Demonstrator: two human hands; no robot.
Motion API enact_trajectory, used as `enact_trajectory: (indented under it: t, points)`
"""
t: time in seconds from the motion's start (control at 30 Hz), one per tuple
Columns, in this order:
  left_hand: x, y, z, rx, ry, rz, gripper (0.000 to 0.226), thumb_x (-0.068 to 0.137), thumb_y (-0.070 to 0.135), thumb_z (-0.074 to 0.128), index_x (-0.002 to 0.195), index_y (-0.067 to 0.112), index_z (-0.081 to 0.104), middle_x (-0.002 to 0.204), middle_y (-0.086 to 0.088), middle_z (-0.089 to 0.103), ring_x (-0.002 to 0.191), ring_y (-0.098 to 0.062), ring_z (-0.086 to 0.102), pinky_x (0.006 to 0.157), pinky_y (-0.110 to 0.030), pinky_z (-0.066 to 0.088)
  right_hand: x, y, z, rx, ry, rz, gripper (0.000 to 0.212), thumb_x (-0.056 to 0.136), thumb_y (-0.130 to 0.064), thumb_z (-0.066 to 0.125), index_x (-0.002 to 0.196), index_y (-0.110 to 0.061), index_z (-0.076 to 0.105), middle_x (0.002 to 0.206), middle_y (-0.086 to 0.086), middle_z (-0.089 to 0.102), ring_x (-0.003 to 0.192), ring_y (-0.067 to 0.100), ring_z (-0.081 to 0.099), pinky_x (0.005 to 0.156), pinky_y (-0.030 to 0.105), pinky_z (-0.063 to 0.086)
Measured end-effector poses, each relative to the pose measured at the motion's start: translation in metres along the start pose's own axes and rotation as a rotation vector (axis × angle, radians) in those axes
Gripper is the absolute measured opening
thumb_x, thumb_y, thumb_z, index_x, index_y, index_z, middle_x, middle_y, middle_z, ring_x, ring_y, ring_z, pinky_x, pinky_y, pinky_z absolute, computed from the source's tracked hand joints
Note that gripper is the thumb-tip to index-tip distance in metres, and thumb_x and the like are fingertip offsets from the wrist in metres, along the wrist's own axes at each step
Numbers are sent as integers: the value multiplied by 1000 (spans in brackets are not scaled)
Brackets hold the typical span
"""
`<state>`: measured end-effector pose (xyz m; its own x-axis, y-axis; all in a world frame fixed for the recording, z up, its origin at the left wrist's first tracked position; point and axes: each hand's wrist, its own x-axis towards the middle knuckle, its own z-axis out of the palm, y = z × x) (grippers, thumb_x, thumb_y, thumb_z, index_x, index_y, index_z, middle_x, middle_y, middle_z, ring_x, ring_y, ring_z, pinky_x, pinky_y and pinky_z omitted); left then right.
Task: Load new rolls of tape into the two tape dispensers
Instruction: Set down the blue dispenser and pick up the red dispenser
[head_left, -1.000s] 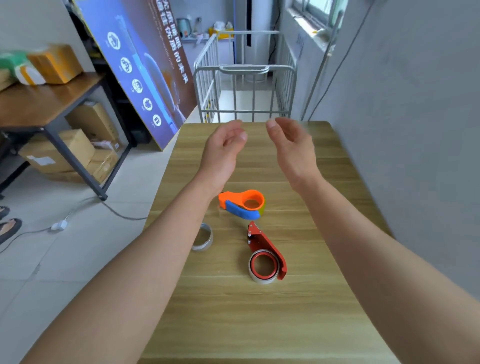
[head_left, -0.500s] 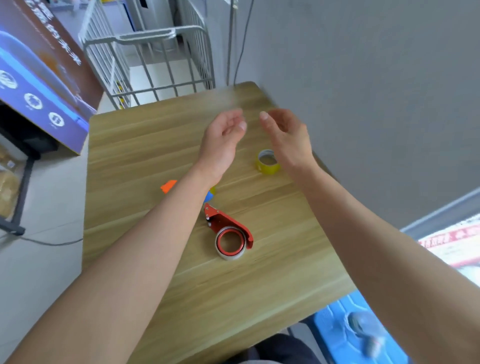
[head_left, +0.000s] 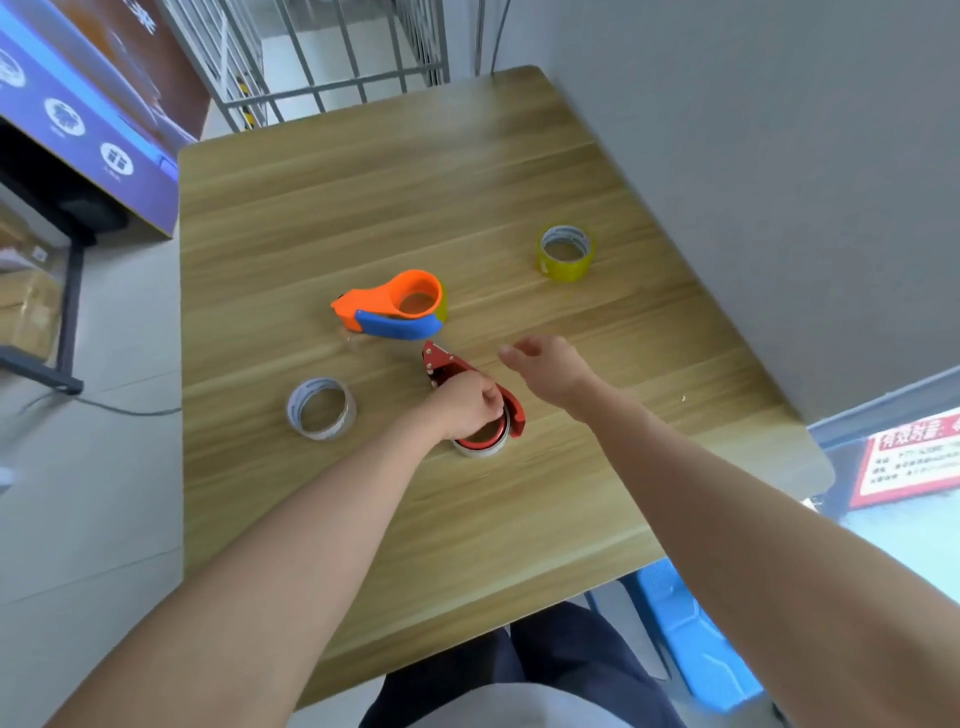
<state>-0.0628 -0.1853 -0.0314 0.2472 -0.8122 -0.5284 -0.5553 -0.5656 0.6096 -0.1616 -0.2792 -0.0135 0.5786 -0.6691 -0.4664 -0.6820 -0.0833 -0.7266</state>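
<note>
Left hand (head_left: 467, 408) around red dispenser (head_left: 442, 364)

The rectangular light-brown table (head_left: 363, 218) has a smooth wood-grain top with a soft matt sheen. Near its middle, the orange-and-blue teardrop tape dispenser (head_left: 389, 306) is smooth, glossy plastic. At five o'clock from it, the red tape dispenser (head_left: 441, 364) looks like painted metal with small rivets. The yellow tape roll (head_left: 563, 271) at two o'clock is shiny film. The clear tape roll (head_left: 322, 434) at seven o'clock is glossy, with a printed, paper-like core.
</note>
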Motion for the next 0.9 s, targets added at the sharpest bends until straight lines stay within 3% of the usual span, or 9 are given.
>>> enact_trajectory:
  t: [0.1, 0.2, 0.27, 0.37, 0.47, 0.6, 0.67, 0.73, 0.9]
  points:
    - [4, -5, 16, 132, -18, -45, 27, 89, 17, 49, 62, 15, 46, 75, -7, 55, 73, -23, 49, 67, -32, 37, -3, 5, 5, -61, -82, 35, 50, 98, -40, 43, 122, 0, 59, 123, 16, 62, 115, 29, 56, 91, 34, 42]
    - [9, -6, 32, 135, 13, -83, 24, 84, 18, 55, 63, 18, 44, 77, -3, 53, 79, -24, 53, 66, -31, 37, -4, 11, 6, -77, -169, 72, 55, 100, -42, 35, 125, 2, 55, 130, 18, 58, 123, 32, 51, 100, 37, 38]
    - [10, -5, 40, 152, 67, -104, 14, 80, 22, 63, 81, 14, 52, 87, -5, 56, 88, -27, 59, 67, -32, 41, -4, 16, 6, -72, -231, 96, 56, 100, -45, 33, 128, -2, 54, 135, 16, 55, 126, 31, 48, 102, 37, 36]
    - [12, -6, 49, 210, 135, -188, 50, 74, 25, 71, 114, 8, 47, 106, -9, 59, 98, -30, 60, 74, -38, 48, -2, 22, 5, -66, -281, 121, 58, 100, -48, 31, 132, -4, 51, 139, 14, 51, 128, 31, 46, 103, 38, 35]
    - [15, -5, 51, 228, 200, -195, 30, 77, 17, 67, 103, 10, 54, 107, -9, 63, 95, -30, 62, 76, -38, 51, 1, 26, 4, -56, -301, 118, 61, 99, -49, 31, 135, -4, 49, 138, 14, 51, 124, 29, 48, 102, 38, 38]
    - [12, 4, 43, 189, 309, -169, 16, 85, 14, 54, 100, 11, 55, 106, -11, 63, 98, -32, 60, 69, -34, 43, 4, 25, 0, 10, -305, 124, 57, 97, -51, 33, 124, -6, 56, 87, 0, 57, 75, 13, 51, 68, 24, 43]
    - [5, 10, 33, 159, 345, -147, 12, 86, 13, 52, 98, 10, 55, 103, -13, 63, 96, -33, 59, 67, -34, 40, 9, 22, -2, 47, -301, 153, 61, 94, -57, 35, 122, -7, 56, 112, 11, 63, 102, 27, 60, 91, 38, 50]
    - [-3, 16, 22, 109, 377, -117, 9, 86, 12, 51, 94, 8, 53, 99, -15, 61, 90, -35, 57, 67, -37, 41, 12, 16, -3, 142, -300, 227, 67, 89, -65, 39, 126, -12, 54, 134, 11, 55, 119, 30, 54, 105, 46, 42]
    - [-17, 24, -1, 1, 387, -35, 8, 84, 7, 52, 87, 11, 46, 86, -11, 56, 80, -33, 54, 66, -39, 40, 17, -4, -17, 574, -340, 431, 67, 80, -71, 49, 101, -8, 58, 112, 11, 62, 97, 31, 62, 93, 46, 47]
